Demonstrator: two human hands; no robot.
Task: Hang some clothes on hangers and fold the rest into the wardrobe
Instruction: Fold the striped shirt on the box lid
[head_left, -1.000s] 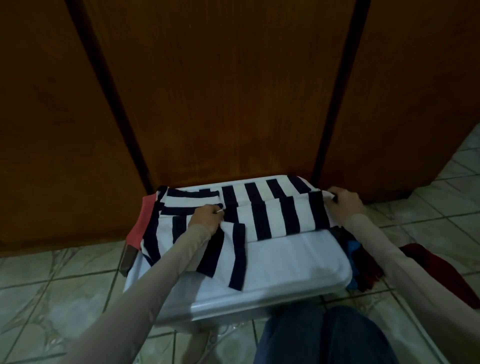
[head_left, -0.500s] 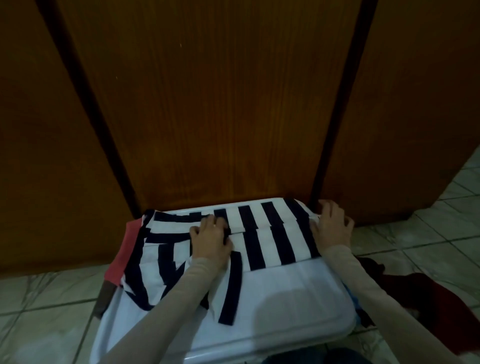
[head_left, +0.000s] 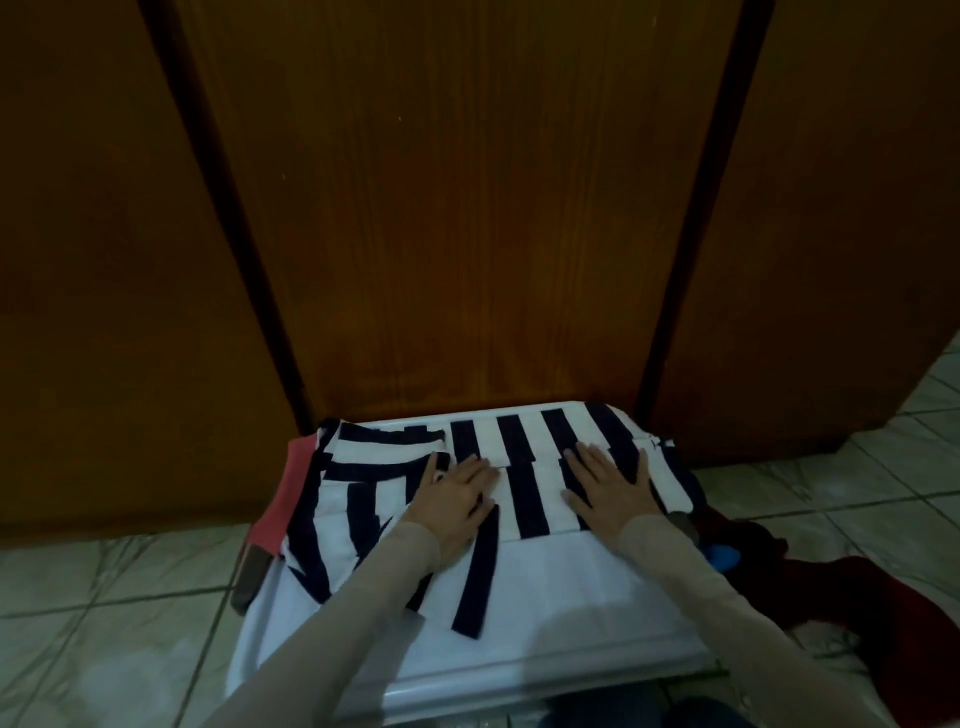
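A white garment with dark navy stripes (head_left: 524, 467) lies partly folded on a white plastic lid (head_left: 545, 613) on the floor. My left hand (head_left: 452, 493) rests flat on its middle, fingers straight. My right hand (head_left: 610, 486) presses flat on the folded right part, fingers spread. A loose striped flap hangs toward the lid's near edge. The closed brown wardrobe doors (head_left: 457, 208) stand right behind the lid.
A coral-red cloth (head_left: 283, 499) sticks out under the striped garment on the left. Dark red clothes (head_left: 810, 582) and a blue item (head_left: 724, 556) lie on the tiled floor (head_left: 104, 623) at the right. My knees in dark trousers show at the bottom edge.
My right hand has slid from the garment's right edge inward onto the folded part. My left hand stays flat near the middle. The camera has tilted up and closer.
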